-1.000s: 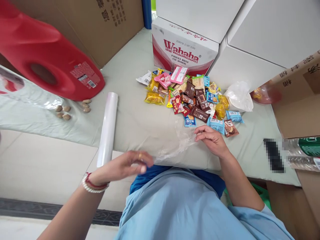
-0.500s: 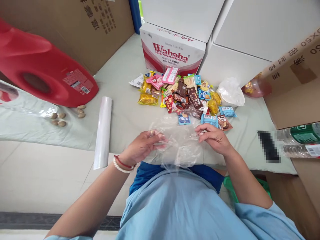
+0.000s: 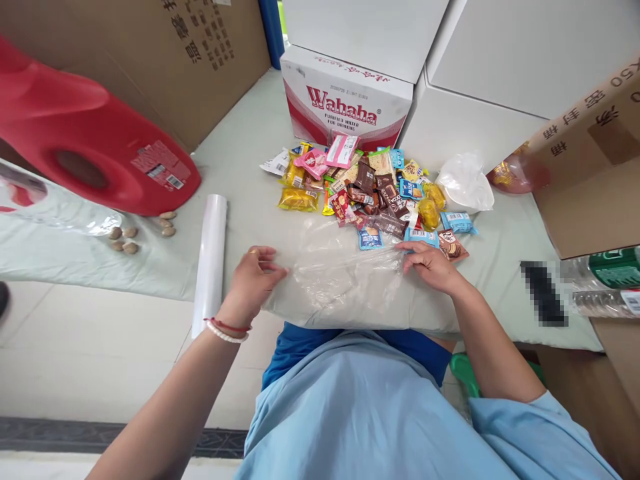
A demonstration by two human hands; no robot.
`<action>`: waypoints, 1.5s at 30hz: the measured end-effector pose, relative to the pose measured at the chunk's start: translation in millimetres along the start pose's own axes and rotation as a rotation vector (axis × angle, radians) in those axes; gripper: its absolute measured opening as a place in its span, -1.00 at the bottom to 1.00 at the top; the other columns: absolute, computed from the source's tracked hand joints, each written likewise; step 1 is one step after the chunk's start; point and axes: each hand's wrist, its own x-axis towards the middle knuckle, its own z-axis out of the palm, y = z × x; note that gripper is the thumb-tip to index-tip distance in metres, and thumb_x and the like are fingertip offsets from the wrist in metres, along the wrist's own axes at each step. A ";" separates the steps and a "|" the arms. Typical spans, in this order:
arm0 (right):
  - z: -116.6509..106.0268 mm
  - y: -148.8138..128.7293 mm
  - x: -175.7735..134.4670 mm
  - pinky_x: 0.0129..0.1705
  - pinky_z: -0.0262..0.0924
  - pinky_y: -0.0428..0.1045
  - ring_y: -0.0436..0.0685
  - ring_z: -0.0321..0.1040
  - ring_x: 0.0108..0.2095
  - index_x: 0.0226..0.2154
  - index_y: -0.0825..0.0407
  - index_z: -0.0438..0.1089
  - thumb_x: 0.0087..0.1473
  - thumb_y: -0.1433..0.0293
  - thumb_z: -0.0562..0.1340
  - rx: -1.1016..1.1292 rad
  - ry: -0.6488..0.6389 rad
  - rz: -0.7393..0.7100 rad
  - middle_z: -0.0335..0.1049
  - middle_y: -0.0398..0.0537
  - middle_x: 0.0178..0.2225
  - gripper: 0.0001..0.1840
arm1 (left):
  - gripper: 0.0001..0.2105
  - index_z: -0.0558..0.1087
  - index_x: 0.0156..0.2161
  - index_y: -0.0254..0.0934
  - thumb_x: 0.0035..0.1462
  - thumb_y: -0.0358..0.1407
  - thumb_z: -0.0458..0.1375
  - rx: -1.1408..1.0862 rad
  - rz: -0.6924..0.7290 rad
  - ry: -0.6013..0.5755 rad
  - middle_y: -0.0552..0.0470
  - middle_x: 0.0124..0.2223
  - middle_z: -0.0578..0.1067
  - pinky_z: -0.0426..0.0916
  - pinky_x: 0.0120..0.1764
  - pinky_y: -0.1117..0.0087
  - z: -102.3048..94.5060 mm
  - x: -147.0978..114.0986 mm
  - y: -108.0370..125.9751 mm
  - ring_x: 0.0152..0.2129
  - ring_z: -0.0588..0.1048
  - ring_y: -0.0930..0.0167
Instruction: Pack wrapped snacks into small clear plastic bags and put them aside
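A clear plastic bag (image 3: 345,277) lies spread out and wrinkled on the cloth-covered table in front of me. My right hand (image 3: 427,267) pinches its right edge between thumb and fingers. Beside the bag's left edge is my left hand (image 3: 256,277), fingers loosely bent and thumb apart, with nothing visible in it. Just beyond the bag sits a heap of wrapped snacks (image 3: 367,187) in brown, yellow, pink and blue. A small blue snack packet (image 3: 370,238) lies at the bag's far edge, partly under the film.
To the left lie a white plastic roll (image 3: 210,260), several brown nuts (image 3: 124,239) and a big red jug (image 3: 115,147). A Wahaba-style printed carton (image 3: 350,100) stands behind the snacks. A white bowl with plastic film (image 3: 465,183) and bottles (image 3: 613,267) are on the right.
The bag was bunched up and lifted between both hands; now it lies flat on the table. My left hand has moved left, off the film. The right hand has barely moved.
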 end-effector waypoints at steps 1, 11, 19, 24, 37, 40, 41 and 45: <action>0.3 -1.1 -2.0 0.24 0.23 0.28 0.25 0.38 0.18 -0.45 -0.04 0.58 -0.07 0.64 0.09 -0.028 0.006 0.002 0.46 -0.05 0.19 -0.60 | -0.64 0.45 -0.12 -0.24 -0.08 -0.31 0.35 0.090 0.112 0.143 0.05 -0.17 0.43 0.39 -0.29 0.32 0.0 -8.2 5.7 -0.40 0.42 0.43; 14.6 -62.4 -11.9 0.36 0.06 0.41 0.37 0.15 0.34 -0.18 0.01 0.53 0.17 0.54 0.16 -0.388 0.479 0.015 0.33 0.17 0.26 -0.73 | -0.79 0.52 -0.18 -0.29 0.24 -0.48 0.03 0.499 0.905 -0.185 -0.17 -0.08 0.60 0.46 -0.03 0.16 83.9 -33.4 31.9 -0.11 0.54 0.23; 90.3 -73.7 -73.4 0.45 0.00 0.39 0.34 -0.08 0.49 0.45 -0.13 0.10 0.35 0.21 0.22 -0.307 -0.137 -0.084 0.05 0.03 0.48 -0.31 | -0.42 0.20 0.42 -0.35 0.41 -0.13 0.01 0.818 0.854 -0.238 -0.34 0.49 0.13 -0.06 0.40 -0.20 82.3 -31.0 -23.9 0.43 0.14 0.04; 56.0 -48.4 -121.3 0.41 0.10 0.38 0.33 0.09 0.43 0.38 -0.24 0.24 0.32 0.27 0.25 -0.153 -0.224 -0.023 0.18 0.01 0.42 -0.38 | -0.41 0.18 0.44 -0.31 0.43 -0.07 -0.06 0.775 0.928 -0.378 -0.27 0.50 0.12 -0.03 0.42 -0.09 45.2 -19.2 -38.5 0.44 0.13 0.09; 0.9 -22.5 85.8 0.00 0.34 0.15 0.42 0.29 0.16 0.28 0.04 0.32 0.21 0.36 0.29 -0.592 0.009 0.355 0.31 0.24 0.22 -0.41 | -0.47 0.19 0.44 -0.22 0.46 -0.15 -0.10 0.888 0.945 -0.236 -0.18 0.47 0.20 -0.09 0.39 -0.11 30.9 -22.1 -54.2 0.39 0.23 0.10; 1.1 -22.8 84.5 -0.03 0.33 0.12 0.40 0.33 0.11 0.23 0.04 0.35 0.23 0.31 0.28 -0.604 0.005 0.349 0.37 0.24 0.12 -0.47 | -0.46 0.14 0.46 -0.14 0.45 -0.14 -0.07 0.878 0.973 -0.227 -0.13 0.47 0.19 -0.12 0.40 -0.10 20.3 -24.8 -62.9 0.38 0.24 0.12; -1.7 -20.9 79.0 -0.02 0.33 0.12 0.39 0.34 0.10 0.22 0.04 0.36 0.23 0.29 0.28 -0.577 0.019 0.334 0.38 0.23 0.12 -0.47 | -0.45 0.13 0.47 -0.12 0.45 -0.14 -0.06 0.872 0.974 -0.224 -0.13 0.47 0.19 -0.12 0.40 -0.11 18.8 -25.2 -64.1 0.38 0.24 0.12; -23.0 -4.9 68.7 0.05 0.32 0.14 0.33 0.40 0.04 0.17 0.02 0.40 0.15 0.19 0.35 -0.344 0.191 0.328 0.46 0.12 0.06 -0.43 | -0.45 0.14 0.46 -0.10 0.43 -0.15 -0.05 0.847 0.957 -0.209 -0.13 0.46 0.20 -0.11 0.40 -0.13 20.5 -25.1 -63.0 0.38 0.25 0.10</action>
